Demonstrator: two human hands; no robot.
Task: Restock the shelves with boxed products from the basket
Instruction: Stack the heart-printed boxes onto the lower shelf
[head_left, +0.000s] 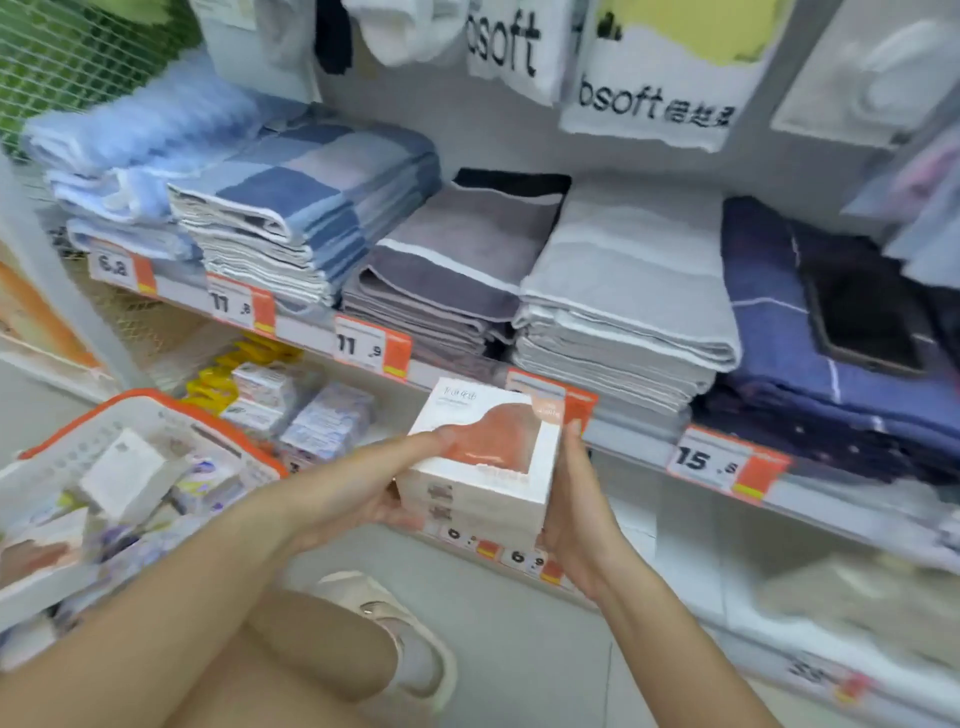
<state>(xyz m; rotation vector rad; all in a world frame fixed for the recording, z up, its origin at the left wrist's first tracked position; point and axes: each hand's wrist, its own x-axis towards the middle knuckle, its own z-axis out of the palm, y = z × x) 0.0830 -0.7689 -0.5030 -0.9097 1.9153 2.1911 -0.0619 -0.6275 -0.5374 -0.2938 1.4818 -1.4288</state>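
Boxes held: you hold a small stack of white boxes (485, 457) with an orange window panel on top, just right of frame centre, in front of the shelf edge (623, 436). At least two boxes show in the stack; the exact count cannot be told.
Left hand: your left hand (374, 486) is at 9 o'clock of the stack, fingers laid across the top face and thumb side under the near-left edge, clamped on the stack.
Right hand: your right hand (574, 514) is at 3 o'clock of the stack, palm flat against its right side, fingers straight and pointing up, pressing rather than curling.
Basket: the white basket (156, 415) with an orange rim sits at 8 o'clock of the frame, holding more boxed goods, one white box (127, 475) uppermost. Contents are blurred.
Upper shelf: folded towels (618, 291) in blue, grey and navy stacks run from 10 to 3 o'clock, orange price tags (371, 345) along the edge.
Lower shelf: small packaged goods (306, 410) lie at 9 o'clock of the held stack, beside the basket.
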